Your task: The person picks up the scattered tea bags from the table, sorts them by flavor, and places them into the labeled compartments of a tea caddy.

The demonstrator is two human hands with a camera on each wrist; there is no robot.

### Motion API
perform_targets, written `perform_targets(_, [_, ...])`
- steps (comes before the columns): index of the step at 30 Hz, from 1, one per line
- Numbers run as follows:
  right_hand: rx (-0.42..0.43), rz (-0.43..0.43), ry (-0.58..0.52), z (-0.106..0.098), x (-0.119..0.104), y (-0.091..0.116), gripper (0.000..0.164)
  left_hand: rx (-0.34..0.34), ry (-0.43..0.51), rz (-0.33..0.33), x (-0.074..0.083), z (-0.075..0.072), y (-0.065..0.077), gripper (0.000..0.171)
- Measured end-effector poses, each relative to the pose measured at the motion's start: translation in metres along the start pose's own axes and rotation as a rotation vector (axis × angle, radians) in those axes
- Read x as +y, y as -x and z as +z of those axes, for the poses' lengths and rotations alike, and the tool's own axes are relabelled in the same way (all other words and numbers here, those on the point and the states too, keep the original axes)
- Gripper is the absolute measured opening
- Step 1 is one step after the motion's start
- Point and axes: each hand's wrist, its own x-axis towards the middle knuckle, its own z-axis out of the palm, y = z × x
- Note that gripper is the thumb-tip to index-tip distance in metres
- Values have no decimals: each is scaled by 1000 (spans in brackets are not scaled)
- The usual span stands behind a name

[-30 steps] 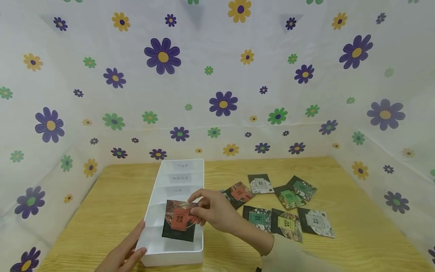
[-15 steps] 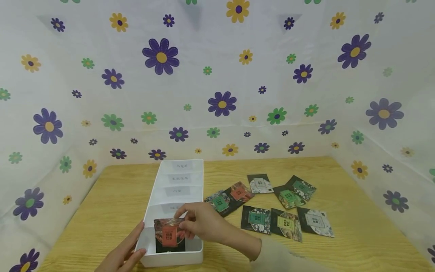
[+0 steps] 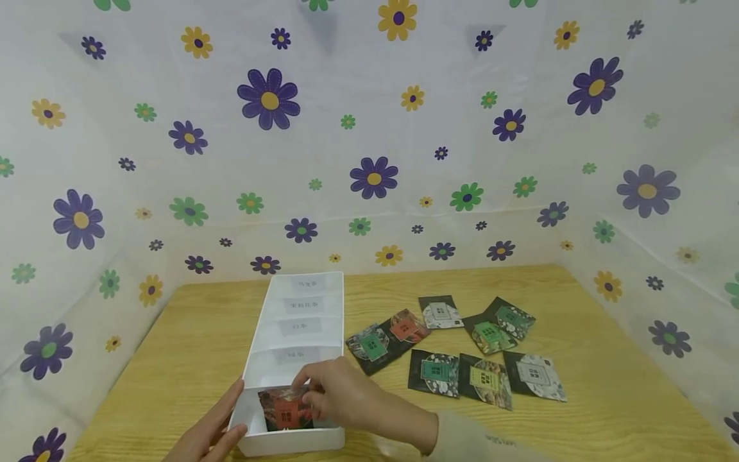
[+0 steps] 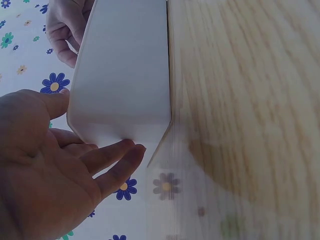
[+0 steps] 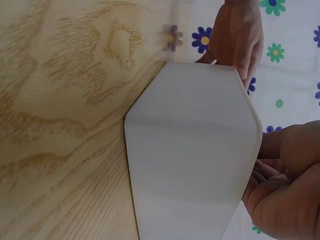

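Observation:
My right hand (image 3: 346, 394) pinches the top right edge of a dark tea sachet with a red label (image 3: 283, 410). The sachet leans inside the nearest compartment of a long white divided box (image 3: 300, 441), its lower part hidden behind the front wall. At the box's near left corner, my left hand (image 3: 210, 427) rests with extended fingers and thumb against the walls. In the left wrist view, the fingertips of the left hand (image 4: 65, 165) touch the box's outer side (image 4: 120, 65). The right wrist view has the right hand (image 5: 287, 182) over the rim, with the sachet hidden.
Right of the box, several tea sachets lie on the wooden table (image 3: 439, 427), including one with a yellow label (image 3: 486, 380) and a pale one (image 3: 534, 376). Some overlap. Paper labels (image 3: 300, 327) mark the box's compartments. Flower-printed cloth (image 3: 323, 147) surrounds the table.
My right hand has lowered the red-labelled sachet from above the box into the nearest compartment, moving toward me. The left hand has stayed at the box corner.

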Motion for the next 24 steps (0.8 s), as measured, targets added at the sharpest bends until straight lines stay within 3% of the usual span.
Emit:
perform_targets(4, [-4, -45, 137, 3, -1, 1, 14, 57, -29, 54, -3, 4, 2, 67])
perform_targets(9, [37, -111, 211, 6, -3, 5, 13, 58, -22, 54, -4, 4, 2, 67])
perform_targets(21, [276, -214, 62, -18, 7, 19, 10, 3, 7, 12, 0, 1, 1, 69])
perform_targets(24, [337, -169, 24, -32, 15, 24, 10, -18, 14, -1, 1, 0, 1, 70])
